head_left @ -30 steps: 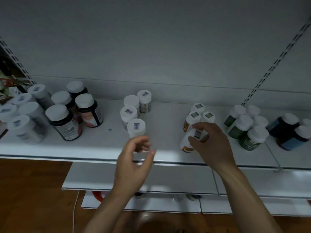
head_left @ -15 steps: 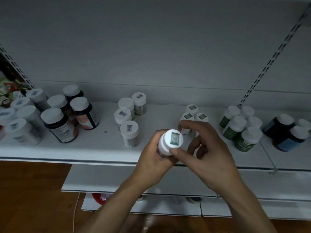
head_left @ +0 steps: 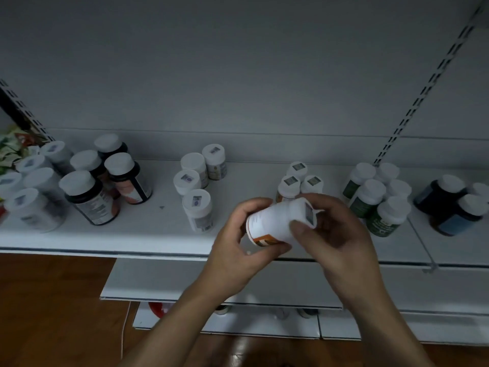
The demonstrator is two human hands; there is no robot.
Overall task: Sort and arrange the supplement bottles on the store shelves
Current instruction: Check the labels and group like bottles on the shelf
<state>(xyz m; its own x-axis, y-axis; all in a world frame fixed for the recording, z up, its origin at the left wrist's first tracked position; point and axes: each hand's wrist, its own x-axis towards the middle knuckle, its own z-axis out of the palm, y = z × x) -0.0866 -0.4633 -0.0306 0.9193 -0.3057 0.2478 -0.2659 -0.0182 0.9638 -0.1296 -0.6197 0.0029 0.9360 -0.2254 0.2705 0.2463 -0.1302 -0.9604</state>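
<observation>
White bottle (head_left: pixel 275 221) sideways betw. fingers of both hands.

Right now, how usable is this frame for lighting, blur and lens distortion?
Head view: dim overall, brightest in a band along the shelf front. Head view: the held bottle is slightly blurred and its label print is unreadable. Head view: the wide lens leans the slotted upright steeply.

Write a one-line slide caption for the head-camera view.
The left hand and right hand hold a white orange-labelled supplement bottle tilted on its side before the shelf.
</observation>
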